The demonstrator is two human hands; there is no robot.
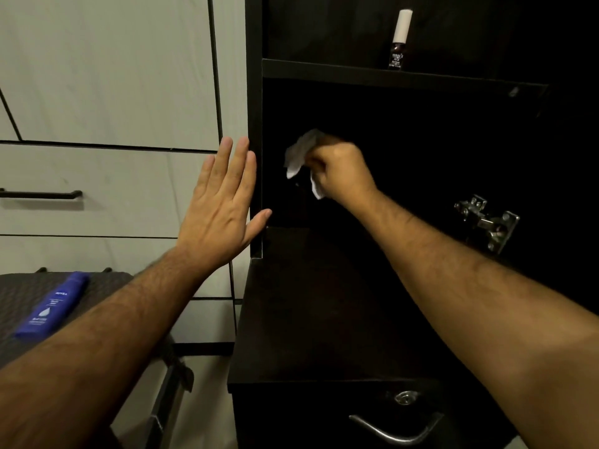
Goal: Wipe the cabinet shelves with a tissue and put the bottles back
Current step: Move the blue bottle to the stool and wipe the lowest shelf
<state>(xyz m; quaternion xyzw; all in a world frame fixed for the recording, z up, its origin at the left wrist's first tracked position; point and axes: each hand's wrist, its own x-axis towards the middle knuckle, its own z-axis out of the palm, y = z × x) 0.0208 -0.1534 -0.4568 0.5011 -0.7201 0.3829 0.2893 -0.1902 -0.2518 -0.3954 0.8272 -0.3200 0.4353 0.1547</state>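
Inside the dark cabinet (256,92), the right hand (340,170) has its grip clenched around a crumpled white tissue (299,153) in the middle compartment. The left hand (223,202) is released, fingers straight, flat against the cabinet's left side panel at about nine o'clock from the tissue. A small dark bottle (399,40) with a white cap stands upright on the upper shelf (324,69), at one o'clock. A blue bottle (53,304) lies on a grey surface at seven o'clock
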